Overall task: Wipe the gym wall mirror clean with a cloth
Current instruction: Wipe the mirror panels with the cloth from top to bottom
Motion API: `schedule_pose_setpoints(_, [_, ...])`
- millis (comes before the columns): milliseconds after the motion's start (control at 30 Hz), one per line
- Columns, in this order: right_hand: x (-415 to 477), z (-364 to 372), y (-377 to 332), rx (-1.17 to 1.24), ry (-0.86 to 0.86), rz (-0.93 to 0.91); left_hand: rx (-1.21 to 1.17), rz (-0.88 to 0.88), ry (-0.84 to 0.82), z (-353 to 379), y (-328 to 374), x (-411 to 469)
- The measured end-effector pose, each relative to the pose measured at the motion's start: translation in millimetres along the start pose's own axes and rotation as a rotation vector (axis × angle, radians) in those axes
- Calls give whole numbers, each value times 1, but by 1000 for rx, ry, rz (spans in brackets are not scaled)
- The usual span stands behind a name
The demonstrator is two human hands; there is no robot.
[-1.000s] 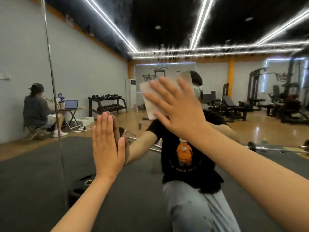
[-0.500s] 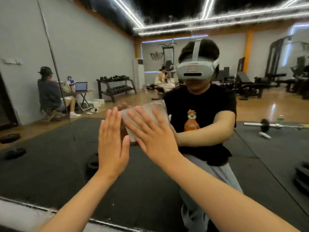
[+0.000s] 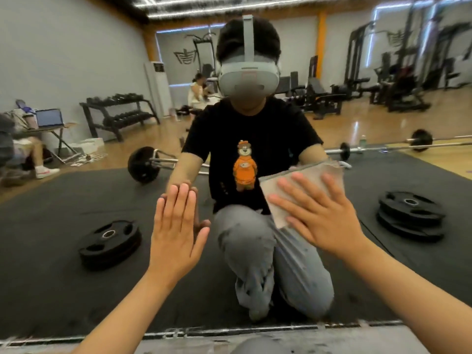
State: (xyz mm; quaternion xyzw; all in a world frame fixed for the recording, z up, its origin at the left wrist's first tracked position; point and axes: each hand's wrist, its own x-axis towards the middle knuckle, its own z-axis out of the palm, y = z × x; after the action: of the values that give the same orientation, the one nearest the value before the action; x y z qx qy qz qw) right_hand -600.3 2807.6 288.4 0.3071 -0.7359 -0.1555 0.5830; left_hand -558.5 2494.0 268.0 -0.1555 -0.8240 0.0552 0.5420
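Fingers (image 3: 293,190) of my R hand (image 3: 323,221) spread flat, pressing cloth (image 3: 316,172) to mirror (image 3: 63,277) low, right of centre, L hand (image 3: 176,226) flat alongside, fingers together; no smears visible, so I judge wiping mid-way, remainder unverified.

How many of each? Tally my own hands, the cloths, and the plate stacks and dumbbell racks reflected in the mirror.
Hands: 2, left hand and right hand
Cloth: 1
Plate stacks: 2
Dumbbell rack: 1
Total: 6
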Motion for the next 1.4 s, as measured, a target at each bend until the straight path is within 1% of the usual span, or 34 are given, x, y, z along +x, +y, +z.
schedule_pose_setpoints(100, [-41, -7, 51, -25, -22, 113, 30, -34, 23, 10, 5, -1])
schedule_pose_setpoints(200, [-58, -9, 60, 13, -34, 254, 32, -42, 66, 15, 6, 0])
schedule_pose_setpoints(267, [-54, -7, 42, 43, -14, 375, 33, -41, 82, 15, 7, 0])
schedule_pose_setpoints(400, [-31, 0, -14, 136, 39, 702, 23, -50, 84, 16, 7, 0])
schedule_pose_setpoints(467, [-20, 4, -44, 176, 39, 772, 11, -54, 72, 14, 7, 1])
schedule_pose_setpoints(500, [-17, 6, -58, 196, 29, 757, -10, -48, 58, 12, 7, 1])
schedule_pose_setpoints(633, [-2, 11, -104, 273, -20, 592, -138, -69, -2, -8, 0, -9])
schedule_pose_setpoints(700, [10, 11, -119, 287, -27, 533, -106, -123, -5, -15, -10, -25])
schedule_pose_setpoints(833, [47, 9, -150, 297, -35, 354, -40, -304, -73, -18, -38, -58])
schedule_pose_setpoints(867, [59, 8, -159, 313, -26, 326, -32, -318, -83, -17, -43, -62])
schedule_pose_setpoints(933, [85, 7, -180, 333, -14, 261, -48, -293, -84, -16, -51, -66])
schedule_pose_setpoints(1067, [110, 12, -205, 275, -6, 135, -130, -253, -83, -21, -58, -66])
schedule_pose_setpoints(1133, [104, 18, -207, 232, -11, 46, -183, -274, -87, -25, -58, -66])
schedule_pose_setpoints(1233, [72, 30, -213, 147, -58, -199, -224, -334, -77, -26, -49, -64])
schedule_pose_setpoints(1333, [15, 45, -227, 112, -155, -415, -205, -377, -67, -22, -38, -61])
schedule_pose_setpoints(1400, [-21, 50, -230, 83, -235, -483, -189, -409, -59, -18, -31, -59])
